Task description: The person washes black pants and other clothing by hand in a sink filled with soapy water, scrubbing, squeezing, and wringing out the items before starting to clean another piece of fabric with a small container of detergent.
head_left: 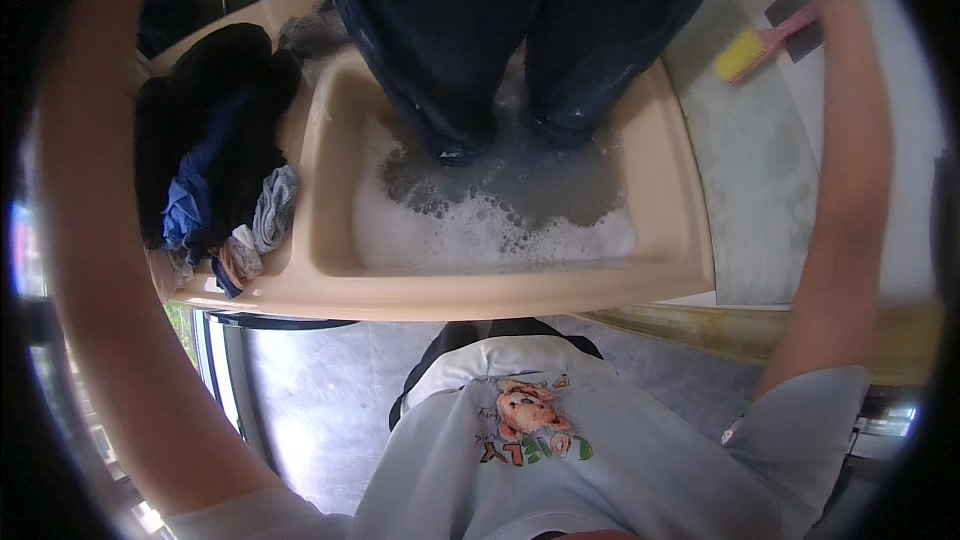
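Clock refs from view centre, left to right. Left forearm (95, 190) is raised at 9; left hand is cut off by the frame, so opening and hold cannot be told. At 10, a heaped pile of black, blue and grey cloth (220, 90) is parked on the left ledge of the beige, rounded-rectangular basin (480, 298). At 12, wet-looking dark navy fabric trousers (520, 10) are hung with upper part out of frame, leg ends dipped in cloudy grey water (560, 190); white suds (430, 245) are banked on the near side.

Step in hand is judged a dunk or rinse, trousers probably suspended by both hands. Next move is judged to call for an even two-sided hold and slow vertical travel, so nothing is slopped over.

At 6, a pale short-sleeved shirt (430, 440) is worn. At 2, a pink-handled, yellow-bristled brush (748, 52) is laid down. Right forearm (855, 170) is raised at 3; right hand is out of frame, state cannot be told.

Writing: coloured capitals and small dark script are printed around the shirt's bear cartoon (525, 408); not transcribed. No brand or label can be made out on trousers, basin or brush.
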`<state>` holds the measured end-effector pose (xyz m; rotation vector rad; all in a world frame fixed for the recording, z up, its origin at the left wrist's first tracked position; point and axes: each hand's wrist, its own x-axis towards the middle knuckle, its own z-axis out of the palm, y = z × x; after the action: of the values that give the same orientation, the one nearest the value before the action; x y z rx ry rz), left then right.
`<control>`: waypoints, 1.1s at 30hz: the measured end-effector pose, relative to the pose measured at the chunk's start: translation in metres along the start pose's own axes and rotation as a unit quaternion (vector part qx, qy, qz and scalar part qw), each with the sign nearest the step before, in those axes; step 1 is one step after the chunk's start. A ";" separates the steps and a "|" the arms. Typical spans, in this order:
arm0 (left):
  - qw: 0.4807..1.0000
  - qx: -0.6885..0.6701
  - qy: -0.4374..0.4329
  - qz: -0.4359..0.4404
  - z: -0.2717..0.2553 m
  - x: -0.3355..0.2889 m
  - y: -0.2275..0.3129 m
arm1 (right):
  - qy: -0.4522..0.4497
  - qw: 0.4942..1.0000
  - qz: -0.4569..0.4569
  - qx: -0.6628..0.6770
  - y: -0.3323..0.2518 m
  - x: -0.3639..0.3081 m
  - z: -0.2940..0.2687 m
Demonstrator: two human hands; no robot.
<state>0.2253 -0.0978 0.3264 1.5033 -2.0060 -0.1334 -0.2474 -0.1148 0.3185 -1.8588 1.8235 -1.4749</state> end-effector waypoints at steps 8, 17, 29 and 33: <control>0.955 0.099 -0.281 -0.005 0.302 -0.154 -0.107 | -0.312 0.911 0.108 -0.247 0.224 -0.200 0.187; 0.853 0.099 -0.509 -0.058 0.414 -0.214 -0.103 | -0.353 0.852 0.349 -0.167 0.356 -0.341 0.295; 0.846 -0.015 -0.485 -0.222 0.282 -0.193 -0.108 | -0.349 0.887 0.300 0.028 0.206 -0.192 0.180; 0.814 0.035 -0.568 -0.116 0.239 -0.185 -0.072 | -0.315 0.928 0.164 0.114 0.093 -0.155 0.154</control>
<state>0.1882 -0.0236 0.0272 1.9381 -2.6511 -1.3575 -0.1679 -0.0875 0.0961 -1.5640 1.4739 -0.7989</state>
